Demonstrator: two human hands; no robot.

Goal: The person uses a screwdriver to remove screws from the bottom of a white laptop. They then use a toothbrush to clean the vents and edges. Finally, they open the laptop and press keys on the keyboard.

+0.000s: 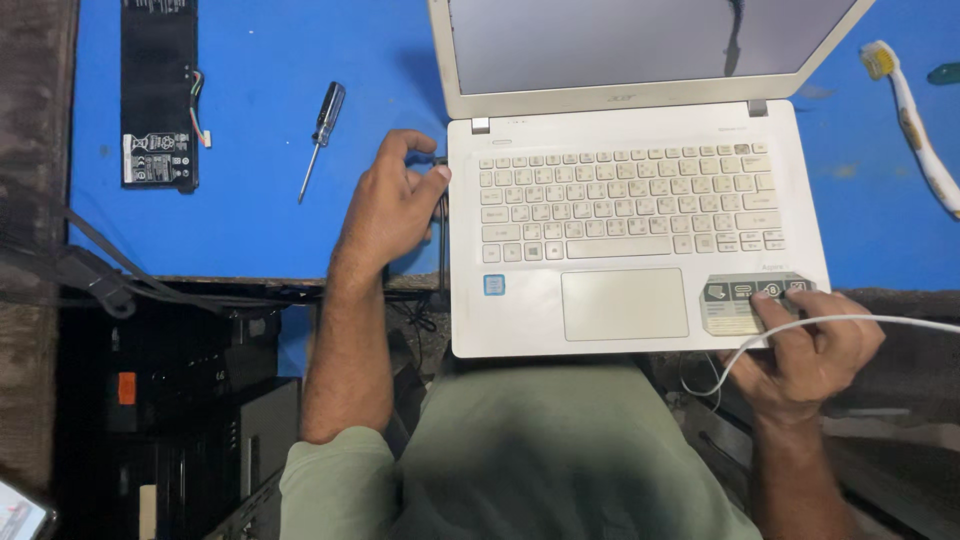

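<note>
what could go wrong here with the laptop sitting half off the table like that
1. The white laptop overhangs the blue table edge toward the lap; a tug could likely tip it off.
2. The left hand works a black cable at the laptop's side; forcing it might strain the port.
3. The white cable crosses the right hand and could snag.

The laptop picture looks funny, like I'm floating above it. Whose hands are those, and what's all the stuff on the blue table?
A camera on a person's head looks down, so you see their own hands. The left hand pinches a dark plug at the side of the open white laptop. The right hand rests on the laptop's front corner, and a white cable crosses it. On the blue table lie a screwdriver, a flat black battery pack and a toothbrush.
</note>
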